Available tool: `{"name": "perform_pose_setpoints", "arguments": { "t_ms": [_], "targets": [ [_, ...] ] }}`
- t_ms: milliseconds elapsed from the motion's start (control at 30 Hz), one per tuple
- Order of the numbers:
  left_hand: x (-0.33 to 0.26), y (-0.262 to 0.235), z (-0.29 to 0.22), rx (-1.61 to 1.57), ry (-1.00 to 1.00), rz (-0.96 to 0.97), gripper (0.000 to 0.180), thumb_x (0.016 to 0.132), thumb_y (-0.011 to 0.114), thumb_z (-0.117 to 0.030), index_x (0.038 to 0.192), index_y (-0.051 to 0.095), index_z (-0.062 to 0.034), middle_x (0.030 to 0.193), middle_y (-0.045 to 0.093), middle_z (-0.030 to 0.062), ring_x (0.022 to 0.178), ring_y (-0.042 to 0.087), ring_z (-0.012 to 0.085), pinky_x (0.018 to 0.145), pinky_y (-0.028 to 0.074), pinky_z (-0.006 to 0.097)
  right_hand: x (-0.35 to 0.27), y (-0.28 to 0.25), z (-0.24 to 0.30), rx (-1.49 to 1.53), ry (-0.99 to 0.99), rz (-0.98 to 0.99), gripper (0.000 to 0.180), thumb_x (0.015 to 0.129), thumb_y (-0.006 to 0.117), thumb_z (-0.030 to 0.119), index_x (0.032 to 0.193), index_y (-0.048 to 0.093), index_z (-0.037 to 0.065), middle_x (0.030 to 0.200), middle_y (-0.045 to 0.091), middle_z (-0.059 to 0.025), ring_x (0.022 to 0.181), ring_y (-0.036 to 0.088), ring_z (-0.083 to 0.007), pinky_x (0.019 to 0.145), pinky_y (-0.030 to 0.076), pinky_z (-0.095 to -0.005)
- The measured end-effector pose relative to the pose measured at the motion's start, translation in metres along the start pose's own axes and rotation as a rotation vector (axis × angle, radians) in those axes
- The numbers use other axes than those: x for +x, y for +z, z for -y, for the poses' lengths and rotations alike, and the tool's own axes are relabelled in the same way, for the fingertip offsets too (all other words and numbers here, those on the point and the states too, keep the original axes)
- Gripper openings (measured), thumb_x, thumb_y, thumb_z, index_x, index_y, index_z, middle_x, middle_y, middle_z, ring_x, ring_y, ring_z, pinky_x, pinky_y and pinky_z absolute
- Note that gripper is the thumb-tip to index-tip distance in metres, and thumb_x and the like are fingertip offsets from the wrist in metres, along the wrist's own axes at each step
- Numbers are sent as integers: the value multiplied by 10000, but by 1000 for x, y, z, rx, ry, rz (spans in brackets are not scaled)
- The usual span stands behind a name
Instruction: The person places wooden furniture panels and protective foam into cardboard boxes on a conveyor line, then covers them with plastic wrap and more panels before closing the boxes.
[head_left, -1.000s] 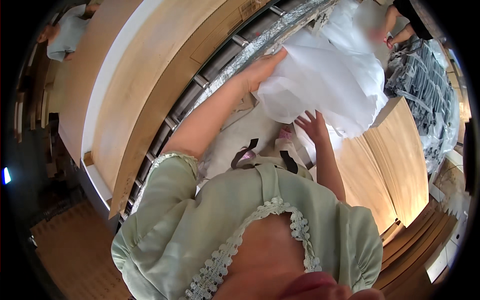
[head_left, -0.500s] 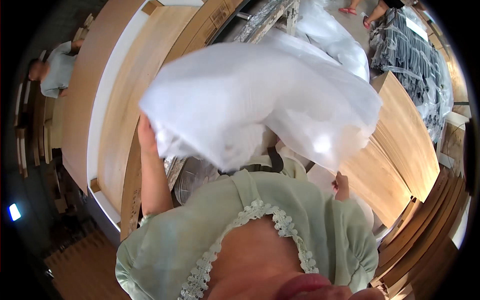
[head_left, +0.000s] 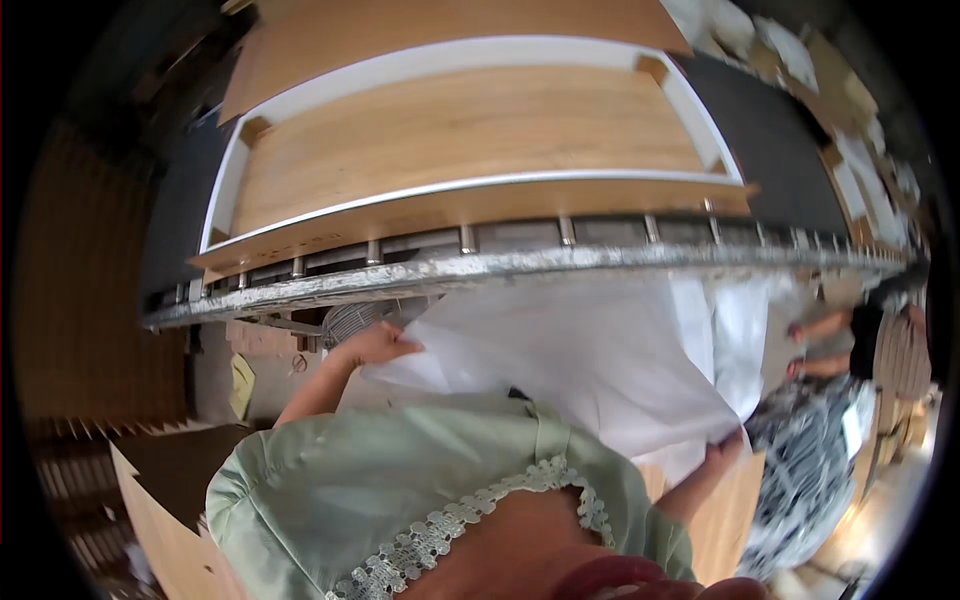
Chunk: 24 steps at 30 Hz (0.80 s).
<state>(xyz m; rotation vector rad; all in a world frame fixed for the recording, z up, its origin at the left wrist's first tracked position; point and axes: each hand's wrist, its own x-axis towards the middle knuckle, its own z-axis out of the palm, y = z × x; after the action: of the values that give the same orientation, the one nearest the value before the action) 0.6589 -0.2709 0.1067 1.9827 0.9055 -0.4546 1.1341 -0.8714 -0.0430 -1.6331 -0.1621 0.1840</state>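
Observation:
A thin white translucent packing sheet (head_left: pixel 575 345) hangs spread out in front of my body, below the conveyor's near rail. My left hand (head_left: pixel 382 345) is closed on its left edge. At its lower right edge my right hand (head_left: pixel 722 456) grips it, the fingers partly hidden by the folds. Beyond the sheet, an open cardboard carton (head_left: pixel 450 208) lies on the roller conveyor (head_left: pixel 520 264). Inside the carton is a wood-grain panel (head_left: pixel 470 125), bordered by white foam strips (head_left: pixel 480 183) with brown blocks at the corners.
Wood-grain boards (head_left: pixel 735 515) stand at my right, near a plastic-wrapped stack of dark pieces (head_left: pixel 805 480). Another person (head_left: pixel 895 345) is at the far right. A wire fan guard (head_left: pixel 352 322) shows under the conveyor; a yellowish scrap (head_left: pixel 241 385) lies on the floor.
I have turned to face the carton on the conveyor. The billowing sheet has come down and now stretches between my hands, with my right hand on its edge.

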Motion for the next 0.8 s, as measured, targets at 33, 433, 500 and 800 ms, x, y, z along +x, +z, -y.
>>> {"name": "perform_pose_setpoints", "arguments": {
  "t_ms": [33,433,500,800],
  "targets": [
    [-15,7,14,-148,-17,1,356,808,648,-352,884,676,-5,743,630,17,674,534,71,604,448,248,29,4,43,499,111,-203,341,874,475,99,1194,461,-16,1177,517,-116,1051,502,-205,959,387,-368],
    [-138,-139,170,-637,179,-1258,216,857,512,-150,683,569,-36,652,510,-59,608,423,33,542,355,209,31,308,383,-74,-406,-193,475,866,573,320,1134,546,-71,1162,547,-111,998,535,-160,869,424,-275],
    [-171,-172,120,-647,131,-1437,192,869,531,-158,749,589,-20,693,581,-2,611,483,48,556,402,207,-3,362,425,-275,-667,-341,468,894,511,336,1178,525,-36,1216,522,-116,1095,495,-202,931,382,-297],
    [-95,-320,85,-228,87,-1538,473,807,566,-347,1108,449,-2,977,550,168,846,555,274,713,472,347,168,553,420,-451,-1089,114,444,915,432,265,1244,443,-31,1306,414,-228,1233,370,-338,1044,260,-403]
  ]
}}
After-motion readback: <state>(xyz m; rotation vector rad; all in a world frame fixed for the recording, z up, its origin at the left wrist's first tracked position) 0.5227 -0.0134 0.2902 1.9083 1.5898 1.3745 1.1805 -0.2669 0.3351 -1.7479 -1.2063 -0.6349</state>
